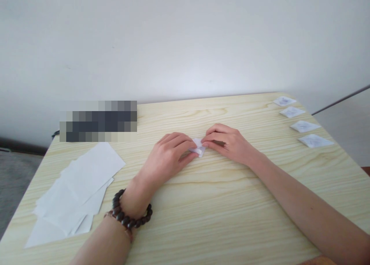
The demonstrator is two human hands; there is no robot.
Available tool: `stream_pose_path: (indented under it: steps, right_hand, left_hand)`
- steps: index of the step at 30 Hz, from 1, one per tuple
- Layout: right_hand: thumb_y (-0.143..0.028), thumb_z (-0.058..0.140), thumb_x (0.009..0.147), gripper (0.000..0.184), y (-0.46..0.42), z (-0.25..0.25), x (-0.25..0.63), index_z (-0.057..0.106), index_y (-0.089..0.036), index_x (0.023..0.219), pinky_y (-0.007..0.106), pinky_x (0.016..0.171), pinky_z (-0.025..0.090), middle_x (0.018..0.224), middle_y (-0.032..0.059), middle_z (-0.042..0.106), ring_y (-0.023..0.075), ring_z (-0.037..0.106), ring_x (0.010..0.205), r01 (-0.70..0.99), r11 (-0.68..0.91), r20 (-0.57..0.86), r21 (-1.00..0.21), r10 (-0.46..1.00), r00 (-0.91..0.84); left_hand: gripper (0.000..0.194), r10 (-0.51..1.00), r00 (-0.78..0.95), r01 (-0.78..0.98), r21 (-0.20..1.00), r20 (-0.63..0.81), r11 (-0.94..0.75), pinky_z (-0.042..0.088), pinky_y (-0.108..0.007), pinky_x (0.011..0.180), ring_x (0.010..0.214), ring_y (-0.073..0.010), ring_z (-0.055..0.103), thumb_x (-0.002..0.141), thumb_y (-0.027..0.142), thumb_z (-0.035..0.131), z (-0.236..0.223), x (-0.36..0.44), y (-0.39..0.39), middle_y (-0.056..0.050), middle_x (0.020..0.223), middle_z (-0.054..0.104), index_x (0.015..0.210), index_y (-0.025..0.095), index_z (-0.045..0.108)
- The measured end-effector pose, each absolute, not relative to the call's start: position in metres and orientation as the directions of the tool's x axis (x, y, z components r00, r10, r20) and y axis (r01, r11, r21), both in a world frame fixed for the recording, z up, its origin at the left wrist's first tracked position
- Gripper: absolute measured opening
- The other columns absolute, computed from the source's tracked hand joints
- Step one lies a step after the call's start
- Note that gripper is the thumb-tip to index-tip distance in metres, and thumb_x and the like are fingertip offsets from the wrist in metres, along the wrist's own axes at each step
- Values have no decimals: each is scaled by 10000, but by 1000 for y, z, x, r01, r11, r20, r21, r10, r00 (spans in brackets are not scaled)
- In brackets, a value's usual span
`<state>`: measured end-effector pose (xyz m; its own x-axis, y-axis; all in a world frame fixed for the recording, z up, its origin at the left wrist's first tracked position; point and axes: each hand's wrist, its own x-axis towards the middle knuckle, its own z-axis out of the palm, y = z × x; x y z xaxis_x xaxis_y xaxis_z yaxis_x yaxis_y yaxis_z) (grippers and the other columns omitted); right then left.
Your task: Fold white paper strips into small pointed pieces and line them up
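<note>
Between my two hands, near the middle of the table, is a small folded piece of white paper (198, 143). My left hand (170, 153) pinches its left side, thumb below and fingers above. On the other side, the thumb and fingertips of my right hand (227, 141) grip the paper's right edge. My fingers cover part of the folds, so its full shape is hidden. A dark bead bracelet (127, 220) circles my left wrist.
Loose white paper sheets (78, 184) lie in an overlapping pile at the left. Several folded paper boats (315, 140) stand in a row along the right edge. A blurred-out dark object (98, 122) sits at the back left. A white wall (185, 45) borders the wood-grain table (219, 218).
</note>
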<state>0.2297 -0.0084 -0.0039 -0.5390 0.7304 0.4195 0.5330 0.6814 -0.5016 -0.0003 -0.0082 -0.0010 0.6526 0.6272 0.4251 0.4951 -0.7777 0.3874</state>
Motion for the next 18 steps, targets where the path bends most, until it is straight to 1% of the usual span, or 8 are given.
stream_pose_path:
  steps: [3, 6, 11, 15, 18]
  right_hand:
    - [-270, 561, 922, 151, -9, -4, 231, 699, -212, 936, 311, 791, 507, 956, 65, 643, 166, 609, 871, 501, 694, 424, -518, 716, -555]
    - [-221, 567, 906, 145, -9, -5, 231, 700, -226, 962, 299, 779, 516, 1011, 64, 633, 162, 612, 893, 469, 703, 423, -535, 703, -572]
    - [-146, 558, 882, 176, -9, -5, 232, 706, -228, 932, 260, 728, 522, 996, 54, 644, 139, 621, 851, 461, 715, 435, -526, 692, -576]
    - [-123, 571, 871, 164, -11, -3, 230, 712, -203, 893, 233, 674, 516, 958, 55, 660, 117, 620, 783, 457, 745, 474, -486, 664, -578]
    - [-152, 592, 874, 125, -12, -2, 227, 711, -188, 889, 253, 691, 521, 932, 64, 673, 128, 626, 781, 458, 774, 508, -438, 633, -584]
  left_hand:
    - [152, 627, 647, 492, 390, 434, -778, 494, -350, 872, 971, -204, 639, 900, 292, 588, 0, -1, -8, -70, 984, 720, 968, 179, 663]
    - [149, 627, 652, 488, 398, 427, -777, 498, -351, 873, 970, -203, 641, 906, 283, 576, 0, -1, -8, -72, 983, 719, 971, 182, 666]
    - [148, 627, 653, 484, 403, 424, -777, 500, -357, 888, 979, -203, 641, 920, 263, 556, 0, -1, -8, -71, 988, 719, 976, 179, 664]
    - [146, 631, 645, 479, 416, 430, -773, 508, -357, 888, 976, -202, 642, 925, 244, 550, 0, -1, -9, -71, 994, 719, 984, 168, 661]
    - [147, 635, 637, 480, 419, 438, -771, 520, -351, 870, 958, -200, 648, 925, 240, 550, 0, -1, -8, -72, 983, 718, 988, 162, 658]
